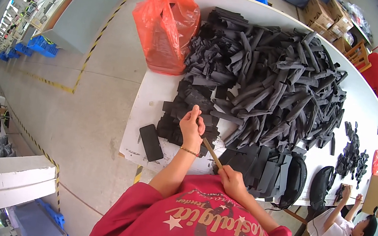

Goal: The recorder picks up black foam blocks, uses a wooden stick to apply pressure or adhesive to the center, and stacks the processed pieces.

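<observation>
My left hand (192,129) presses down on a small stack of flat black strips (184,117) near the table's front left corner. My right hand (233,182) grips the lower end of a thin wooden stick (211,151) that slants up toward the left hand's fingers. A huge heap of curled black strips (277,77) covers the white table (153,94) behind both hands. Flat black pieces (264,169) lie stacked just right of my right hand.
An orange plastic bag (168,26) stands at the table's far left. A black phone-like slab (151,142) lies at the front left edge. A black bag (297,181) hangs at the right. Another person (343,226) in white sits lower right; grey floor with yellow-black tape lies left.
</observation>
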### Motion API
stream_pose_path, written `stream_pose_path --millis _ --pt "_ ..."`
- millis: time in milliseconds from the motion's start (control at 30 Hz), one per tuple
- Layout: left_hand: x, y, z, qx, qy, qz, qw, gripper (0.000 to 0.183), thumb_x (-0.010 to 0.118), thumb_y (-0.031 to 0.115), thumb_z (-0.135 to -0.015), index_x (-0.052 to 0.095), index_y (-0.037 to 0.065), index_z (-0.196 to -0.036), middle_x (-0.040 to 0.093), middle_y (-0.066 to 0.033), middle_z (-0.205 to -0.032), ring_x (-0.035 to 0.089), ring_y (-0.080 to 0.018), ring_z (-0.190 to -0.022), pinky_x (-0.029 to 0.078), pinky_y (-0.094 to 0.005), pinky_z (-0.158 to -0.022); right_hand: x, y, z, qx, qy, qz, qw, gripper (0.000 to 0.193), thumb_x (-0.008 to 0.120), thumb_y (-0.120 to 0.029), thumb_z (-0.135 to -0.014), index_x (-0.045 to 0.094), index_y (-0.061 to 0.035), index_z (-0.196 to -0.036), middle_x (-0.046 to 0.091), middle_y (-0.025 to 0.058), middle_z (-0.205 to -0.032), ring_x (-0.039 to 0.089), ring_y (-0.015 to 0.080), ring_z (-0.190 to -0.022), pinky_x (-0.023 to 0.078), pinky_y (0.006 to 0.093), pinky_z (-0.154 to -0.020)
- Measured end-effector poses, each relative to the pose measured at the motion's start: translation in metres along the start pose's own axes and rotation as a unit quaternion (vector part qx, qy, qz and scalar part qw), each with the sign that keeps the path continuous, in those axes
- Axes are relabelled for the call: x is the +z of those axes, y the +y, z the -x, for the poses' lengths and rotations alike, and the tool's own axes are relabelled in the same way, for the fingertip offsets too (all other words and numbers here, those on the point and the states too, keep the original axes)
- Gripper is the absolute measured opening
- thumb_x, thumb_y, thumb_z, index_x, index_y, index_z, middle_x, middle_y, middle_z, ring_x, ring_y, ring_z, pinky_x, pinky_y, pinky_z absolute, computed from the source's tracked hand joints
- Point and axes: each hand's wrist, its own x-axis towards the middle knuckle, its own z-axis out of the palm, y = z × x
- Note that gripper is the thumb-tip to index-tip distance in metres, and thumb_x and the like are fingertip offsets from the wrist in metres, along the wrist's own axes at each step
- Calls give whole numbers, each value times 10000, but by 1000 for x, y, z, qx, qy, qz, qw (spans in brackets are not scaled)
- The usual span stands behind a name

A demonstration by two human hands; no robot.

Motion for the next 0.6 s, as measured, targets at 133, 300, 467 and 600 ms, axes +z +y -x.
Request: stream_pose_path --millis 133,300,467,600 --pt "12 -13 12 -83 -49 27 995 309 668 337 -894 564 54 -829 431 5 -479 333 -83 -316 207 -238 -315 -31 -13 35 -13 11 92 996 112 573 -105 -906 510 -13 -899 596 247 -684 609 421 -631 471 482 -535" --pt "30 -13 20 -105 -48 32 993 329 644 383 -903 558 73 -832 444 10 -494 324 -89 -324 219 -253 -326 -41 -16 56 -3 37 189 981 122 604 -79 -883 516 -16 -941 615 227 -719 626 403 -672 494 461 -542" --pt "6 -13 -18 -27 75 75 994 430 587 473 -914 530 47 -905 501 -17 -644 498 -132 -512 402 -271 -452 -39 -11 53 8 59 132 989 116 611 -80 -886 532 4 -884 595 232 -696 621 400 -653 479 436 -529" --pt "15 -6 27 -215 -21 23 976 666 664 602 -796 503 16 -1069 557 -95 -827 604 -276 -622 529 -375 -577 -36 -14 36 16 78 81 994 143 584 -119 -906 543 13 -870 583 250 -666 611 423 -657 459 466 -530"
